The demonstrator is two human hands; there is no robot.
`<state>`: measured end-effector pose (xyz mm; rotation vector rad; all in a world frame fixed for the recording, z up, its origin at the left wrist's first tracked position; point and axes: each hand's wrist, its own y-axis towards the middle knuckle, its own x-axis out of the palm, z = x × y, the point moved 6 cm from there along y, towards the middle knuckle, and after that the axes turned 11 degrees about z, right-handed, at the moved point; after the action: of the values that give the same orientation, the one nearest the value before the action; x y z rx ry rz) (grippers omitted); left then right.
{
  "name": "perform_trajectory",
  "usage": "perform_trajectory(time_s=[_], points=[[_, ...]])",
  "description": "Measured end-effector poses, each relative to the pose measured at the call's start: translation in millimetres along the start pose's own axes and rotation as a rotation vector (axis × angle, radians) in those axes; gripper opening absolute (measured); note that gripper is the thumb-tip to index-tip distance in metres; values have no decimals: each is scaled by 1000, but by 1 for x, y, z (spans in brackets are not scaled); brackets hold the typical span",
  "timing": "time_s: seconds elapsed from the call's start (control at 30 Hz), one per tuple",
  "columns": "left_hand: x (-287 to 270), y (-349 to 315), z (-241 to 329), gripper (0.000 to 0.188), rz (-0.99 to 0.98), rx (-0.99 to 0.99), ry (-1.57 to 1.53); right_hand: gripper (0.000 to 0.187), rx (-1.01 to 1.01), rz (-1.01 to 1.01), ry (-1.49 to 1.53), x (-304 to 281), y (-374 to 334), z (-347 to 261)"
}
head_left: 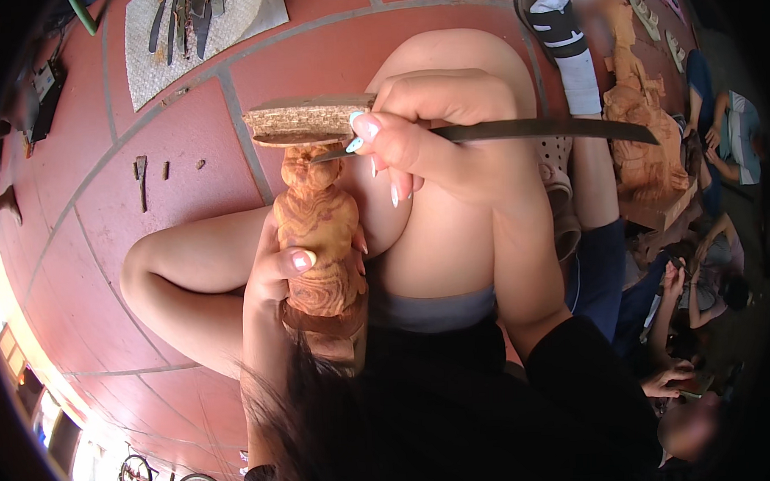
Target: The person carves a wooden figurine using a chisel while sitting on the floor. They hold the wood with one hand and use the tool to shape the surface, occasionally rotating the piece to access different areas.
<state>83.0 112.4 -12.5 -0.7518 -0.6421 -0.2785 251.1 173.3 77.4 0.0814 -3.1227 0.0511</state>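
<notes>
Carved wooden figure, honey-brown with dark swirling grain, held in front of the person's body above their bare, folded legs. Its base is close to the person's trunk and its head farther away, so its long axis runs up the view, a little left of centre. A flat, rough-edged slab of wood caps the head.

The left hand is wrapped around the figure's lower body, thumb across the front, fingertips showing at the right-hand side.

The right hand is the one nearer the head, just to its right. Its thumb and fingers are pinched together on a slim, dark tool. This tool lies crosswise, nearly square to the figure's long axis: the tip points left and is at the face, directly below the slab, while the other end reaches far off to the right. The face thus lies to the left of the pinching fingertips, and the left thumb is farther down, apart from the tip. Whether the tip has bitten into the wood, or the right fingers also rest on the slab, cannot be told.

Beyond, on a red tiled floor, a pale mat bears more dark tools.
</notes>
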Motion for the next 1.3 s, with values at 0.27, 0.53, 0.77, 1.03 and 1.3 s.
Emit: perform_trajectory(time_s=[0.27, 0.53, 0.77, 1.03, 1.3], points=[[-4, -2, -6, 80, 3, -11, -9, 21, -45, 21, 6, 1, -2, 3], [-3, -1, -5, 82, -16, -37, -14, 22, -45, 36, 31, 0, -1, -3], [-2, -1, -2, 82, -1, -20, 6, 22, -3, -15, 1, -4, -2, 1], [-5, -2, -4, 81, 1, -32, 18, 25, -24, -12, -14, 0, -3, 1], [0, -1, 2, 81, -26, -16, 67, 22, -39, -6, 14, 3, 0, 0]])
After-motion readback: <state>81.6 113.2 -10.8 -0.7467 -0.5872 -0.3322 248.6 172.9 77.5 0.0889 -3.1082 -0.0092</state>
